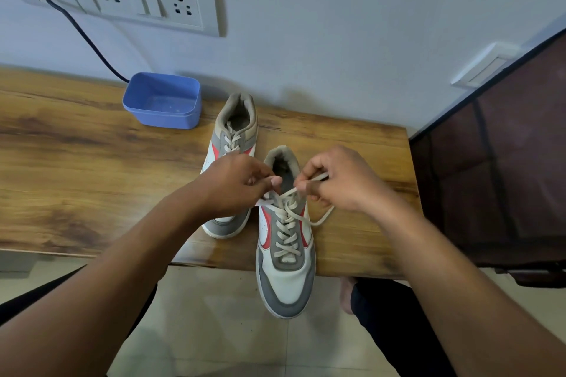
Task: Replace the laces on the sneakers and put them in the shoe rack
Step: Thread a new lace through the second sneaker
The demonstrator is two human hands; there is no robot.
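Two grey, white and red sneakers lie on a wooden table (92, 162). The near sneaker (286, 278) has its toe hanging over the table's front edge. Cream laces (286, 232) criss-cross its eyelets. My right hand (340, 180) pinches one lace end near the shoe's collar, and a loose loop of that lace falls to the right. My left hand (239, 184) pinches the other lace end at the top eyelets on the left side. The far sneaker (234, 131) lies behind my left hand, laced, partly hidden.
A blue plastic tub (162, 101) stands at the back of the table by the wall. A socket panel (147, 0) with a black cable (88, 37) is on the wall. A dark cabinet (505, 162) stands at the right. Tiled floor and my knees show below.
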